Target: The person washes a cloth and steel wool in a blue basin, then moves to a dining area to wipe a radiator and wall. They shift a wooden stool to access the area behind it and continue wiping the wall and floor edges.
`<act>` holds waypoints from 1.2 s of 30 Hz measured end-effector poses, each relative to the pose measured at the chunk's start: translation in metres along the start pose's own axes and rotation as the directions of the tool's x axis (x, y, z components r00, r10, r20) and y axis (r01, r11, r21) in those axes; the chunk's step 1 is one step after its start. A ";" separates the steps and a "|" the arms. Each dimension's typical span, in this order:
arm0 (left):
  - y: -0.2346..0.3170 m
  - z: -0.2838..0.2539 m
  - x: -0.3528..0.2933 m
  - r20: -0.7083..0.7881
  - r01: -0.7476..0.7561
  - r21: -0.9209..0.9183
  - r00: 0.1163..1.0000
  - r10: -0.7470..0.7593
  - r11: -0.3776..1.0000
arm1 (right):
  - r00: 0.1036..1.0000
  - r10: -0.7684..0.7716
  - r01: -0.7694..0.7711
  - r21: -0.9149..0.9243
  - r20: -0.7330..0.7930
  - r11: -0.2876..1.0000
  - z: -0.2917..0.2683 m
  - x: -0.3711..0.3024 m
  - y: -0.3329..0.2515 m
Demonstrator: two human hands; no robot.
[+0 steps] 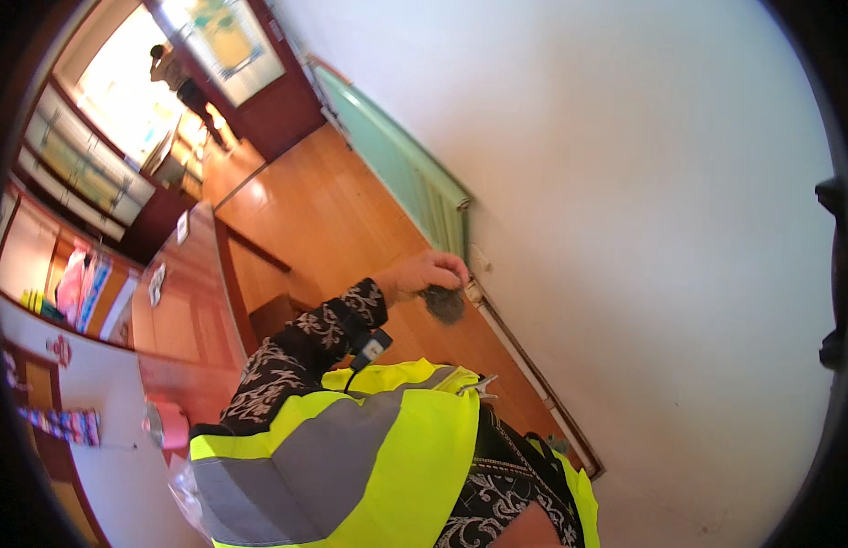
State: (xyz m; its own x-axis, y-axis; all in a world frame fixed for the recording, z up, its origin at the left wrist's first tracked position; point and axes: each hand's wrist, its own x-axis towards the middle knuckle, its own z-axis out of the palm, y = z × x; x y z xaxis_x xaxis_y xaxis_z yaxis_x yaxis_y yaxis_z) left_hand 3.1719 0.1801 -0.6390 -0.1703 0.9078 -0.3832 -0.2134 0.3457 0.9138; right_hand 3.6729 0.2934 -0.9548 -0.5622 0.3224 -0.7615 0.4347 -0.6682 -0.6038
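My left hand [428, 274], in a black sleeve with a pale scroll pattern, reaches out over the floor near the wall. Its fingers pinch a grey fuzzy wad [444, 305] that hangs below them; whether it is dust or wire wool I cannot make out. Just beyond the hand stands the end of a pale green radiator [433, 205]. At the lower edge a patch of bare skin, seemingly my right hand [531, 528], shows beside patterned black cloth, its fingers hidden.
A reddish-brown table [191, 310] runs along the left, with a pink pot [168, 425] at its near end. A pipe [543, 393] follows the foot of the white wall [652, 228]. Far off, a person [188, 87] stands past an open door [259, 82].
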 end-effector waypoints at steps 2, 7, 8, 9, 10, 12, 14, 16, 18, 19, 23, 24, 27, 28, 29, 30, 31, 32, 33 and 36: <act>-0.025 -0.029 -0.013 -0.182 -0.062 -0.071 0.982 0.049 0.996 | 0.997 -0.025 0.040 -0.198 0.079 0.979 -0.011 0.048 -0.022; -0.083 -0.078 -0.055 -0.526 -0.273 -0.178 0.838 0.143 0.945 | 0.789 -0.267 0.577 -0.521 0.553 0.628 0.013 0.166 -0.117; -0.095 -0.084 -0.064 -0.599 -0.319 -0.165 0.784 0.162 0.933 | 0.839 -0.069 0.357 -0.450 0.540 0.819 0.030 0.192 -0.137; -0.106 -0.091 -0.071 -0.674 -0.345 -0.180 0.725 0.140 0.921 | 0.853 0.132 0.083 -0.381 0.504 0.921 0.049 0.217 -0.159; -0.118 -0.100 -0.081 -0.728 -0.395 -0.170 0.668 0.155 0.903 | 0.819 0.173 0.041 -0.358 0.546 0.933 0.071 0.241 -0.178; -0.143 -0.120 -0.094 -0.821 -0.474 -0.155 0.550 0.154 0.867 | 0.767 0.251 0.034 -0.427 0.591 0.903 0.112 0.282 -0.210; -0.173 -0.147 -0.107 -0.904 -0.622 -0.094 0.380 0.195 0.777 | 0.706 0.297 0.152 -0.547 0.643 0.823 0.166 0.326 -0.247; -0.206 -0.167 -0.114 -0.947 -0.723 -0.056 0.258 0.194 0.688 | 0.728 0.300 0.208 -0.615 0.616 0.760 0.214 0.357 -0.272; -0.224 -0.183 -0.131 -0.972 -0.783 -0.013 0.156 0.177 0.622 | 0.695 0.337 0.291 -0.678 0.635 0.675 0.267 0.380 -0.301; -0.230 -0.183 -0.132 -0.985 -0.809 -0.008 0.108 0.136 0.588 | 0.727 0.350 0.329 -0.747 0.591 0.578 0.286 0.383 -0.323; -0.243 -0.188 -0.157 -0.997 -0.851 0.033 0.012 0.082 0.525 | 0.665 0.329 0.391 -0.688 0.670 0.611 0.366 0.374 -0.372; -0.246 -0.184 -0.158 -0.998 -0.862 0.029 0.004 0.065 0.506 | 0.644 0.367 0.367 -0.692 0.671 0.622 0.381 0.372 -0.379; -0.254 -0.187 -0.159 -0.999 -0.877 0.042 -0.027 0.038 0.479 | 0.548 0.408 0.398 -0.657 0.730 0.640 0.424 0.374 -0.399; -0.254 -0.190 -0.160 -0.998 -0.877 0.061 -0.054 0.028 0.477 | 0.584 0.413 0.399 -0.690 0.699 0.604 0.445 0.377 -0.403; -0.254 -0.194 -0.162 -0.998 -0.875 0.060 -0.067 0.003 0.480 | 0.571 0.430 0.398 -0.695 0.699 0.599 0.461 0.380 -0.405; -0.247 -0.199 -0.168 -0.996 -0.873 0.062 -0.083 -0.023 0.483 | 0.578 0.444 0.392 -0.711 0.684 0.585 0.480 0.379 -0.410; -0.243 -0.209 -0.169 -0.995 -0.868 0.081 -0.103 -0.017 0.489 | 0.453 0.480 0.454 -0.658 0.751 0.600 0.496 0.383 -0.421; -0.237 -0.217 -0.169 -0.992 -0.864 0.098 -0.123 -0.018 0.494 | 0.482 0.481 0.506 -0.681 0.732 0.529 0.516 0.389 -0.431; -0.230 -0.230 -0.168 -0.988 -0.860 0.105 -0.148 -0.047 0.500 | 0.470 0.489 0.551 -0.677 0.735 0.487 0.536 0.398 -0.440; -0.202 -0.265 -0.166 -0.985 -0.828 0.158 -0.168 0.032 0.537 | 0.433 0.478 0.586 -0.641 0.764 0.496 0.588 0.427 -0.471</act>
State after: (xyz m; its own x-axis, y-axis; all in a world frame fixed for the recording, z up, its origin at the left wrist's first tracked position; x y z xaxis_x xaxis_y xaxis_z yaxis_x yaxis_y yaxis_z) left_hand 2.9885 -0.1030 -0.7954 -0.9261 -0.3753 -0.0395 0.1789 -0.5288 0.8297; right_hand 2.8138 0.3517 -0.8573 -0.5735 -0.6922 -0.4382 0.3374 0.2878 -0.8963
